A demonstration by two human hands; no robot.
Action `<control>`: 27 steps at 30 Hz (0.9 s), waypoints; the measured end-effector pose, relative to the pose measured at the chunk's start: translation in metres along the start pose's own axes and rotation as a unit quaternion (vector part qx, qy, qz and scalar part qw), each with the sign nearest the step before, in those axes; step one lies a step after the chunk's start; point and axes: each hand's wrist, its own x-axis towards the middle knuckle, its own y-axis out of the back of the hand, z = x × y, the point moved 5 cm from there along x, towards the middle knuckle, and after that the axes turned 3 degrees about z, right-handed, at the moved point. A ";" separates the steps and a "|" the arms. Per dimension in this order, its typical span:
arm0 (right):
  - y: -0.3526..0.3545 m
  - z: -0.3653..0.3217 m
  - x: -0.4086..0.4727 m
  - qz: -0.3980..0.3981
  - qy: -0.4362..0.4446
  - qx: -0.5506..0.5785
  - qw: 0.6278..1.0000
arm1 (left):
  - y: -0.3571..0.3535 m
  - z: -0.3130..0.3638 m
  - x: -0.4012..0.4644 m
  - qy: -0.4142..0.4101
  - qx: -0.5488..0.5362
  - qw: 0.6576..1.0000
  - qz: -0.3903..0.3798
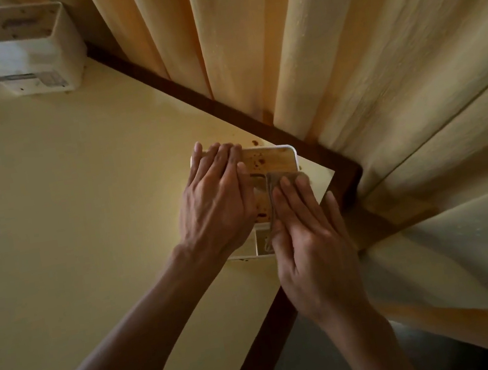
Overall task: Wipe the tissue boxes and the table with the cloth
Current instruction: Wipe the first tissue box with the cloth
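A: Head view, near corner. White plastic tissue box [268,162], rounded corners, wooden lid with dark brown spots, standing on the tabletop [66,211] close to its corner.
B: Tabletop finish?
A: Smooth, pale yellow, matte; dark brown wooden edging along two sides. One small brown spot just beyond the box.
B: Left hand [216,201]?
A: Laid flat on the left part of the lid, fingers straight and close together, tips reaching the far rim. Wide grip, nothing held, only pressing.
B: Right hand [311,238]?
A: Flat over the box's right side, fingers extended, pressing the cloth [273,180] onto the lid. Wide grip, no pinch. Cloth thin, grey-brown, crumpled; one fold showing ahead of the fingertips, one strip trailing down past the box's near wall.
B: Second box?
A: Second tissue box [29,49] at the far left corner, well apart. White, square, rounded edges; small holes in its upward face, printed label on the side.
B: Background?
A: Curtain [342,43], pale yellow, coarse weave, deep vertical folds, hanging behind the tabletop's edge.
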 end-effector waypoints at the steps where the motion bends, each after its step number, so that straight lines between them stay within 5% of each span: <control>1: -0.002 0.001 0.007 -0.004 0.001 -0.003 1.000 | -0.001 -0.001 0.000 -0.002 -0.001 1.000 -0.001; 10: -0.009 0.006 0.054 -0.018 -0.006 -0.023 1.000 | -0.001 -0.002 0.001 -0.009 0.038 0.999 -0.012; 27: 0.007 -0.009 -0.021 0.055 -0.008 0.009 0.998 | 0.004 0.003 0.001 0.012 0.033 0.999 0.011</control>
